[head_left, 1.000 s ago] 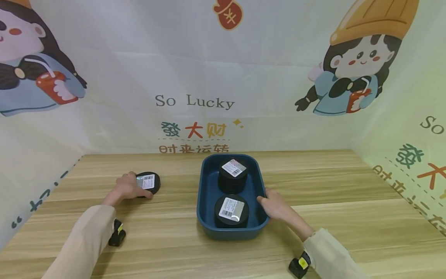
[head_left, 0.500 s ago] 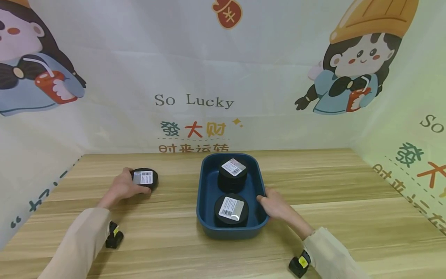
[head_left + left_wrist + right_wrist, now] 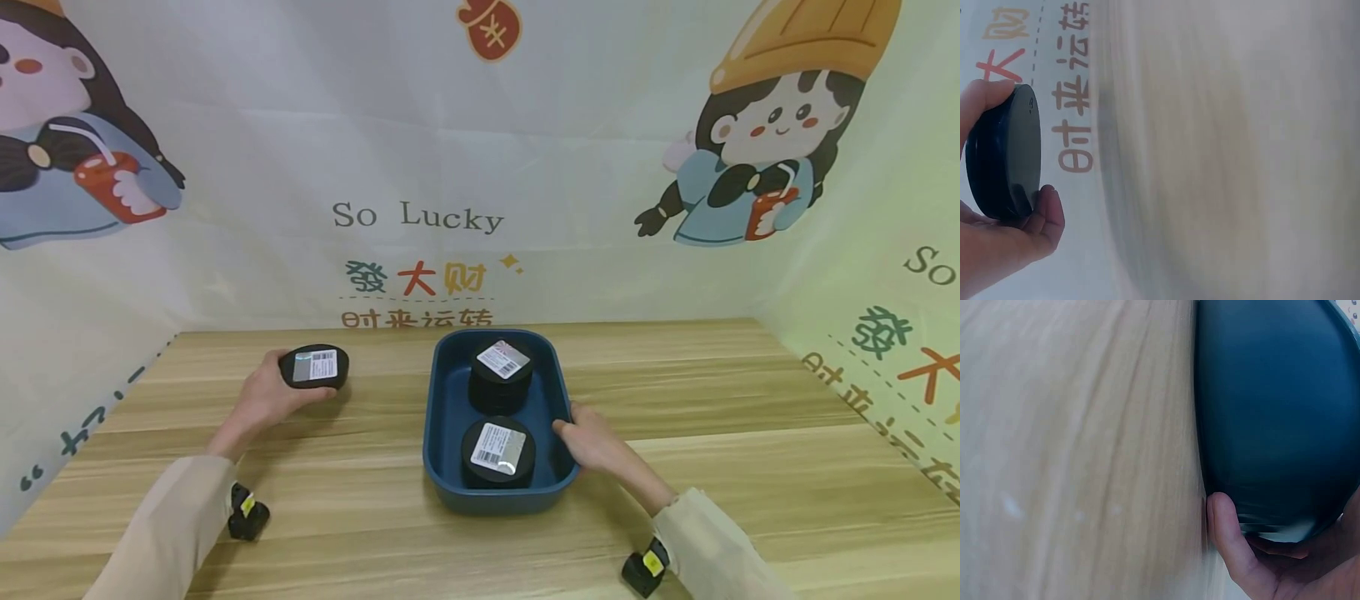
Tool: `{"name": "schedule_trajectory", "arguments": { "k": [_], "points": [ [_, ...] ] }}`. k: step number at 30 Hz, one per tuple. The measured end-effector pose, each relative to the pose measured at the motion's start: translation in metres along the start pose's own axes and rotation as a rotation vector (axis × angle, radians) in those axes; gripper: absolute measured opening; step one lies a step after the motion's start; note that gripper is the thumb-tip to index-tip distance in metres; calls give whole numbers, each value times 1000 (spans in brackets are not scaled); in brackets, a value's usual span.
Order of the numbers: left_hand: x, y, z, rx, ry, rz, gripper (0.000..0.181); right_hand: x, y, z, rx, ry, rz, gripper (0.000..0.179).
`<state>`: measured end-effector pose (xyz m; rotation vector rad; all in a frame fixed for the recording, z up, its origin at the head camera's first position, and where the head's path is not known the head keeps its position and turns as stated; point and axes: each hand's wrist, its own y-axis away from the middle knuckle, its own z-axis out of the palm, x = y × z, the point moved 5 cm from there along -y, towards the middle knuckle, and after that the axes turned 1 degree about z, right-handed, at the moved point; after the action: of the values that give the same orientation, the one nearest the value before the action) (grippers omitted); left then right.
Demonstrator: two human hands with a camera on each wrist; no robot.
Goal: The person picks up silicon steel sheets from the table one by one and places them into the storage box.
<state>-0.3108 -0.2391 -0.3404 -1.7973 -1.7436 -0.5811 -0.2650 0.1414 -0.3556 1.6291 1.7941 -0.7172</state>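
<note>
My left hand point(image 3: 270, 392) grips a flat, round black container point(image 3: 314, 367) by its side, with a white and silver barcode label facing up. In the left wrist view, thumb and fingers span the edge of this container point(image 3: 1007, 153), which is off the table. My right hand point(image 3: 596, 442) holds the right wall of a deep blue bin point(image 3: 491, 502), thumb over the rim. Inside the bin, a black container point(image 3: 501, 379), apparently stacked, stands at the back, and another labelled container point(image 3: 498, 454) sits at the front. The right wrist view shows fingers against the bin's outside point(image 3: 1279, 406).
The bin stands on a wood-grain table point(image 3: 360, 533), between the two hands. A printed cloth point(image 3: 420, 150) hangs behind the table and along both sides. Each wrist wears a small black camera, such as the left one point(image 3: 247, 512).
My left hand has lifted the black container off the table, raising it and moving it slightly away from me. The right hand and the bin have stayed put.
</note>
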Motion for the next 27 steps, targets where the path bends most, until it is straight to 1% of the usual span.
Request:
{"name": "schedule_trajectory", "arguments": {
  "k": [8,17,20,27],
  "points": [
    [7,5,1,5,70,8,97,2,0,1,-11,-26,23,20],
    [17,14,-1,31,123,-3,101,0,1,0,-15,-17,12,19],
    [22,16,0,42,135,17,99,0,1,0,-14,-20,13,19],
    [36,22,5,56,181,94,90,2,-1,1,-19,-36,29,21]
  ]
}}
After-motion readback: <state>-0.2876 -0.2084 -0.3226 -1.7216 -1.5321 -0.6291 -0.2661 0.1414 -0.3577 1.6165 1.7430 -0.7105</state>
